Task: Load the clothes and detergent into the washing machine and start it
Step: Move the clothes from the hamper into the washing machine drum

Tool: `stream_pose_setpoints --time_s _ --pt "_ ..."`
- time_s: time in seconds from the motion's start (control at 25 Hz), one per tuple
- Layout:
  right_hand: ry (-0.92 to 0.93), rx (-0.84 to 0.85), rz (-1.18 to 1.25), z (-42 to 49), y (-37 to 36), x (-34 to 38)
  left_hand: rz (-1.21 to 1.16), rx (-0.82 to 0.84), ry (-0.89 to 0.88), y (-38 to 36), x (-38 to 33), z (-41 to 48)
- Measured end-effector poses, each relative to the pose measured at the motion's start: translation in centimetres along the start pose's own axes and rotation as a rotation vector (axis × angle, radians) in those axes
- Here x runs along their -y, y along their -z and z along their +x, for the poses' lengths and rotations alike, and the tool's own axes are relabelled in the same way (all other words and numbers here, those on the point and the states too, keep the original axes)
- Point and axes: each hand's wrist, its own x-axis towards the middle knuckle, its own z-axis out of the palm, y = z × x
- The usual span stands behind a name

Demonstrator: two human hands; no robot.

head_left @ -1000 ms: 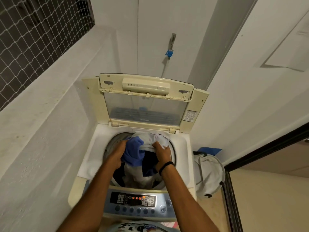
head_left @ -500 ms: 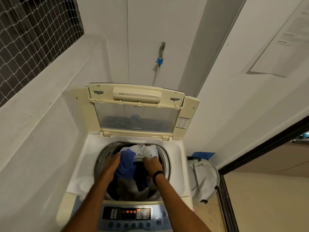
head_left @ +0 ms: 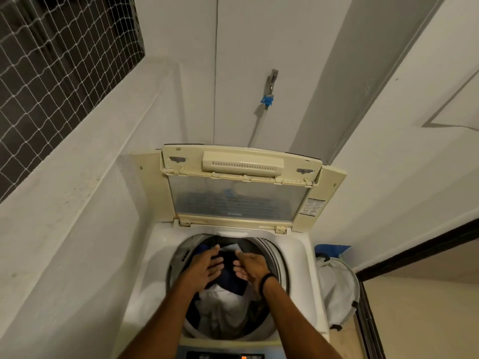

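Observation:
A cream top-loading washing machine point(head_left: 155, 268) stands in front of me with its lid point(head_left: 238, 193) folded upright at the back. Dark blue and white clothes point(head_left: 223, 304) lie piled inside the round drum. My left hand point(head_left: 204, 268) hovers over the drum with fingers spread and nothing in it. My right hand point(head_left: 252, 266), with a black band at the wrist, is beside it, palm turned inward, fingers loosely apart and empty. The control panel point(head_left: 225, 354) shows at the bottom edge. No detergent is in view.
A grey fabric laundry bag point(head_left: 337, 288) stands right of the machine, with something blue point(head_left: 331, 248) behind it. A tap with a blue fitting point(head_left: 269, 99) is on the wall above. White walls close in on the left and right; a dark door frame point(head_left: 414, 255) runs at right.
Both hands have let go of the blue and white clothes, which have dropped down into the drum. The hands now sit open above the pile. The view has tilted upward.

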Motion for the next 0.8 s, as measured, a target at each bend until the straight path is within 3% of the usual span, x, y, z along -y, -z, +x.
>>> stream_pose_setpoints --time_s 0.48,0.8 --pt "-0.115 -0.090 0.525 7.5 -1.8 1.7 -0.339 0.024 0.022 -3.3 -2.6 6.9" --pt "-0.101 -0.055 0.840 9.1 -3.6 1.5 -0.479 -0.086 -0.032 -5.1 -1.7 9.9"
